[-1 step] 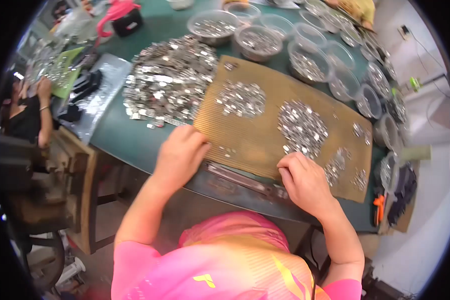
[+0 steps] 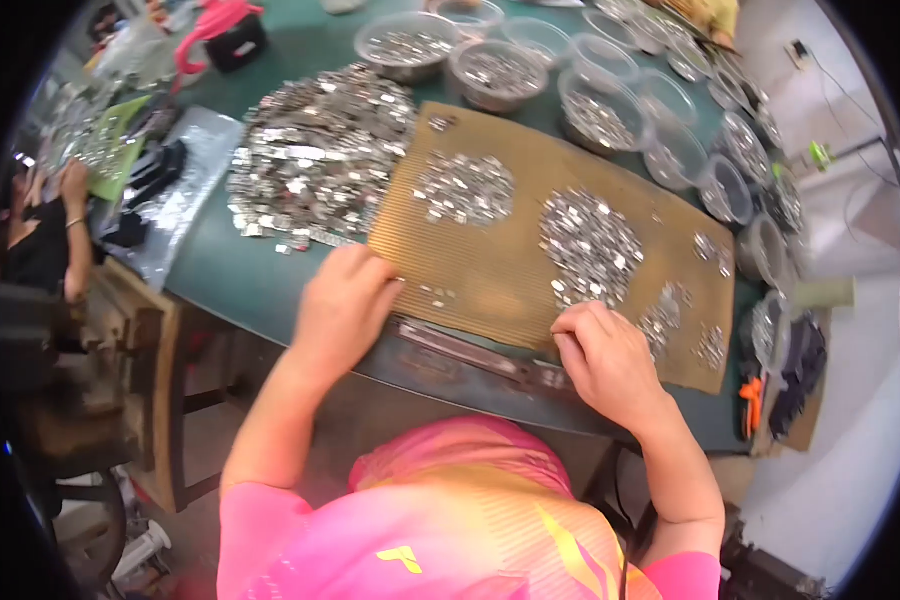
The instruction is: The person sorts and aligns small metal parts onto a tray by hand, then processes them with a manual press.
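A brown ridged mat [image 2: 500, 265] lies on the green table, with small shiny metal pieces in separate groups. My left hand [image 2: 342, 305] rests at the mat's near left corner, fingers curled together; anything inside them is hidden. A few loose pieces [image 2: 437, 295] lie on the mat to its right. My right hand [image 2: 610, 355] is at the mat's near edge, thumb and fingers pinched, just below the larger pile of metal pieces [image 2: 590, 245]. What it pinches, if anything, cannot be made out. Farther back on the mat sits another pile of pieces [image 2: 465, 190].
A big heap of silvery pieces [image 2: 320, 155] stands left of the mat. Clear plastic bowls [image 2: 497, 75], several with metal pieces, line the back and right. Orange-handled tool [image 2: 751, 405] lies at the right. At far left, another person's hand [image 2: 74, 185] works near a plastic bag [image 2: 185, 190].
The whole view has shifted slightly, so the table and mat appear a little farther left and up. Both hands keep nearly the same closed pose by the mat's near edge.
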Available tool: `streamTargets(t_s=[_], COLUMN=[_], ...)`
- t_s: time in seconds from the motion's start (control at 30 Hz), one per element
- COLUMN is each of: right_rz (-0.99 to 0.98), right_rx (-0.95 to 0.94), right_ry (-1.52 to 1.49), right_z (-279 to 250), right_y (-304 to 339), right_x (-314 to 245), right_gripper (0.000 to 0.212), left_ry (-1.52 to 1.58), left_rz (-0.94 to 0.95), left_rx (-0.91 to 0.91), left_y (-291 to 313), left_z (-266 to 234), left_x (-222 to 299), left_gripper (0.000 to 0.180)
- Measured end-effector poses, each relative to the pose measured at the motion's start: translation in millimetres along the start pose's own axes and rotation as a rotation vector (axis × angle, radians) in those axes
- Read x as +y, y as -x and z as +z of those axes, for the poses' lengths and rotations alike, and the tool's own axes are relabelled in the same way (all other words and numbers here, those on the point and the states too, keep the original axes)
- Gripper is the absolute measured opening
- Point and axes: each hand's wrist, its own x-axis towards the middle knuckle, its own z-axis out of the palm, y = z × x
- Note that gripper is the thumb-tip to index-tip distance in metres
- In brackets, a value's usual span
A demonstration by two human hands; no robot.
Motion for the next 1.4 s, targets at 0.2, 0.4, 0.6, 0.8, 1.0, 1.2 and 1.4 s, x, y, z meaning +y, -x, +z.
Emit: streamTargets(t_s=[0.2, 0.4, 0.6, 0.8, 1.0, 1.2, 1.4], right_rz=[0.001, -0.008, -0.012, 0.051, -0.049, -0.181, -0.211], right_rx=[-0.004, 0.043, 0.079, 0.005, 0.029, 0.025, -0.056], right_ry=[-0.010, 0.088, 0.154, -0.065, -0.125, -0.159, -0.084], right_z=[-14, -2, 2, -17, -4, 38, 53], right_y=[50, 66, 69, 56, -5, -65, -83], right_x=[7, 3, 0, 3, -17, -22, -20], right_gripper=[0.019, 0.021, 0.017, 0.012, 0.010, 0.011, 0.011], left_ry=[0.002, -0.020, -0.074, -0.039, 0.078, 0.174, 0.292], left_rz=[-0.009, 0.016, 0.018, -0.040, -0.058, -0.064, -0.144], left_rx=[0.021, 0.008, 0.039, 0.058, 0.013, -0.007, -0.004], left_y=[0, 1, 2, 5, 7, 12, 16], left_z=[5, 10, 15, 6, 0, -9, -12], left_x=[2, 6, 4, 8, 3, -7, -11], left_gripper=[0.014, 0.015, 0.015, 0.015, 0.016, 0.018, 0.014])
